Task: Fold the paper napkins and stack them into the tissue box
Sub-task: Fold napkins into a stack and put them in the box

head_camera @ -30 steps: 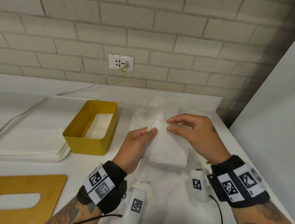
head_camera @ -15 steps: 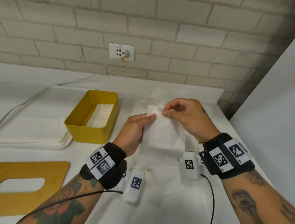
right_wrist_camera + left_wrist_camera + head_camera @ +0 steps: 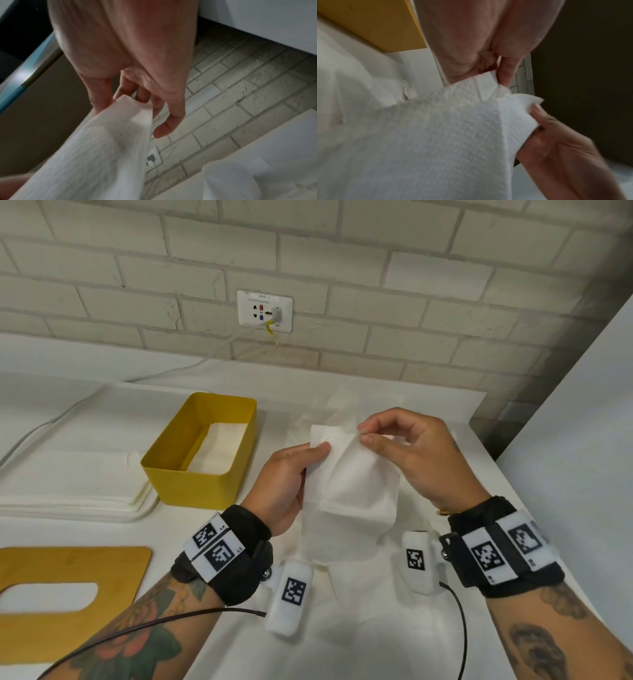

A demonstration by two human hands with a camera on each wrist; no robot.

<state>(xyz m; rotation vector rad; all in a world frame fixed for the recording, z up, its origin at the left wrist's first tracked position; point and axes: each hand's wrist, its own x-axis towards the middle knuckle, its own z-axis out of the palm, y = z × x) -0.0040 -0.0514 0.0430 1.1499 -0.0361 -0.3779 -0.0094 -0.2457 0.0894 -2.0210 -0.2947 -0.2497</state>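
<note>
I hold a white paper napkin [image 3: 356, 494] upright above the table, its lower half hanging loose. My left hand [image 3: 308, 457] pinches its upper left corner between thumb and fingers. My right hand [image 3: 364, 436] pinches a layer at the top right edge, and the layers part between the hands. The left wrist view shows the embossed napkin [image 3: 436, 135] with both pinches at its top; the right wrist view shows the napkin [image 3: 96, 148] under my right fingers [image 3: 101, 97]. The open yellow tissue box [image 3: 178, 470] stands left of my hands with white napkins lying flat inside.
More crumpled white napkins [image 3: 342, 594] lie on the table under my hands. A flat stack of napkins [image 3: 68, 481] sits left of the box. A wooden lid with a slot [image 3: 68, 594] lies at the front left. A white panel [image 3: 582, 440] stands on the right.
Both hands have lifted the napkin higher and away from me. The right hand's pinch has drawn the top edge to the right, parting the layers.
</note>
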